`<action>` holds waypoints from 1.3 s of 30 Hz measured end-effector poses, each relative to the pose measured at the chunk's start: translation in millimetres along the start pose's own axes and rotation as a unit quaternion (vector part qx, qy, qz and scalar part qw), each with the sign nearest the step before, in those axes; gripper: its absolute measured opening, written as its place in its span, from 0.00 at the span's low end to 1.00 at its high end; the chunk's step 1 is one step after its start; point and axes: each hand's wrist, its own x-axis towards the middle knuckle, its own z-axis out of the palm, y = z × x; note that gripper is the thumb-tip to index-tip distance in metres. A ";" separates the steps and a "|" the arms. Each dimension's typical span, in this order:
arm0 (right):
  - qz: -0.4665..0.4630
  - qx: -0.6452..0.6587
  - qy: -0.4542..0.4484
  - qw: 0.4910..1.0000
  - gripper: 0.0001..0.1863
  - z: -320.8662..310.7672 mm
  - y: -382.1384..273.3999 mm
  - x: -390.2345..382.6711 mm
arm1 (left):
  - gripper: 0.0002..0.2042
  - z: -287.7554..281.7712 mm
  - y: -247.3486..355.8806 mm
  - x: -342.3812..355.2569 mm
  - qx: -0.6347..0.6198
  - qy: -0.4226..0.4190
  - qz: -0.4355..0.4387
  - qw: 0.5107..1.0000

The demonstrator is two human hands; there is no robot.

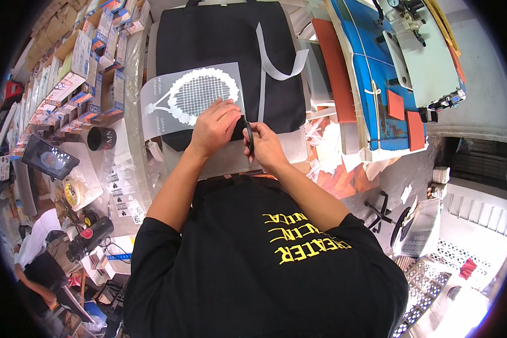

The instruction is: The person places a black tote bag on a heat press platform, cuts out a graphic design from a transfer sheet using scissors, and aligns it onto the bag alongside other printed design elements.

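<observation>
In my right hand [266,147] is a pair of black scissors [249,138], my fingers wrapped round the handles. The blades point away from me at the right edge of a translucent transfer sheet [152,93]. My left hand [216,127] grips that sheet near the same edge, its fingers bent together close to the scissors. A white racket design [204,93] and small mirrored lettering show on the sheet. Beneath it lies a black tote bag [208,39], flat on a pale platen. A loose pale strip [287,73] curls over the bag's right side.
Stacked cardboard boxes [67,76] and a dark mug [101,138] stand left, with a tablet-like screen [50,156] nearby. To the right are a blue panel [372,67] tied with string and reddish boards [329,62]. Paper scraps [327,146] litter the floor. Another person's arm [36,287] shows lower left.
</observation>
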 end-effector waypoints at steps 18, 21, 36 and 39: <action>-0.024 -0.012 0.100 0.995 0.20 -62.9 25.2 -28.5 | 0.35 3.3 -57.1 20.6 0.232 -0.186 -0.233 0.926; -0.030 0.009 0.173 0.984 0.19 -97.7 46.0 -63.0 | 0.35 31.9 -74.7 48.7 0.255 -0.174 -0.211 0.927; -0.331 -0.170 0.388 0.844 0.14 -184.4 -62.8 -151.6 | 0.25 130.9 135.0 25.0 -0.286 -0.207 0.084 0.932; -0.518 -0.238 0.404 0.716 0.21 -235.7 -145.7 -164.0 | 0.20 98.0 118.6 32.0 -0.177 -0.133 0.079 0.972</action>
